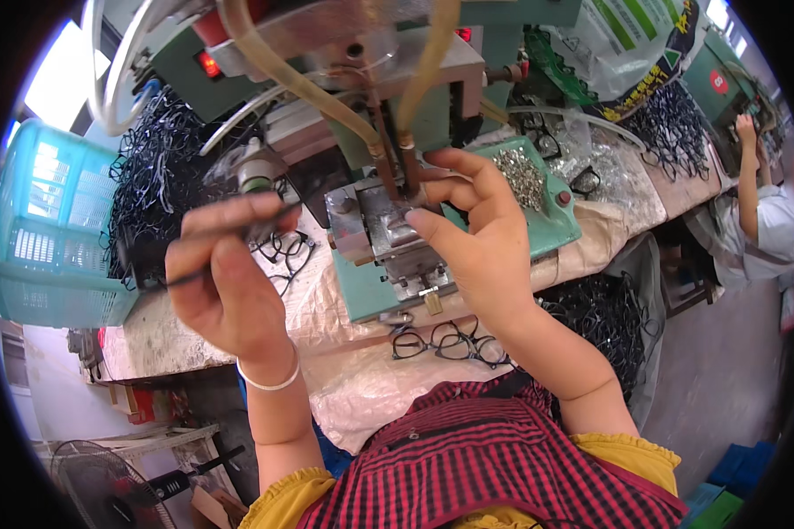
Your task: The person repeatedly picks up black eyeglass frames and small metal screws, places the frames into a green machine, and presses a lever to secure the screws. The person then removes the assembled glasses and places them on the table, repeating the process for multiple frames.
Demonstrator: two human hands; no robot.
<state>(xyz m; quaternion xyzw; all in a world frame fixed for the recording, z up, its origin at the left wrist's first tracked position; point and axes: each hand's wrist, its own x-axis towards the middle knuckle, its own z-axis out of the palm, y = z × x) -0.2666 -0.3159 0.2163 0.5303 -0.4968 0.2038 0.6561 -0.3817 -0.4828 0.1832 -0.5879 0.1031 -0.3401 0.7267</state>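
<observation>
Left hand (225,286) grip closed on a dark spectacle frame (238,231); right hand (472,238) fingers curled loosely at the metal fixture (393,238), holding nothing visible; seat the frame squarely, fingers clear

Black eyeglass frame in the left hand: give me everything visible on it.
The black eyeglass frame is thin, dark and plastic-looking. It is pinched in the left hand between thumb and curled fingers, raised above the bench beside the green machine. Only a slim, roughly level strip shows past the fingers on either side; lenses, hinges and temples cannot be made out. Nothing but the hand visibly touches it. More black frames lie on the cloth-covered bench below. The right hand is at the metal fixture.
</observation>
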